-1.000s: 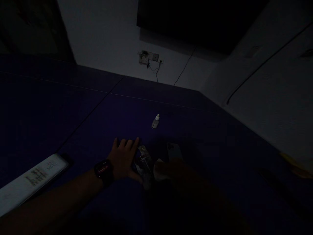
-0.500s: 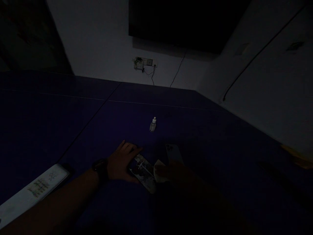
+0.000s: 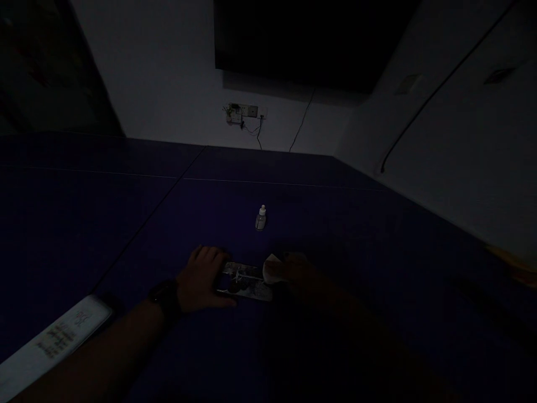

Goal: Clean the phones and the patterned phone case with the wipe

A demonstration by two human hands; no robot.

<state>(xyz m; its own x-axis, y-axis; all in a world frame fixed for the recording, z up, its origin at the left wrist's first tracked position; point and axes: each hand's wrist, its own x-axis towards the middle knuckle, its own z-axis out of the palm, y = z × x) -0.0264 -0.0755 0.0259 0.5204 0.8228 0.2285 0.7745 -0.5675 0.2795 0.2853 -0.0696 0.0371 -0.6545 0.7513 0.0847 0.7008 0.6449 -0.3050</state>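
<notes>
Clamping the left end of a phone-like slab [image 3: 247, 288] with the left hand [image 3: 202, 282]: thumb along the near edge, fingers at the far edge, parted by about the slab's breadth. Pinching a white wipe [image 3: 271, 265] in the right hand [image 3: 300, 274], fingers together on it, over or just beside the slab's upper right corner; too dark to tell how fully it touches, or whether cloth or tissue.

Lying flat in the lower middle of the frame, long side running left to right, patterned face up, on a dark purple table [image 3: 335, 218].

Probably best to brace the slab by its edges, clear of the patterned face, so as not to let it swivel under pressure. Better, by the look of it, to press evenly with a flat fold than with one fingertip, and to ease off near the right end to avoid slipping over.

Can see a dark watch [image 3: 165, 296] on the left wrist, and a small bottle [image 3: 260, 222] with a white cap upright near the middle of the frame, apart from both hands. Also visible: at lower left, a long white box [image 3: 54, 341] with writing; at upper centre, sockets [image 3: 252, 111] below a black screen [image 3: 310, 39].
</notes>
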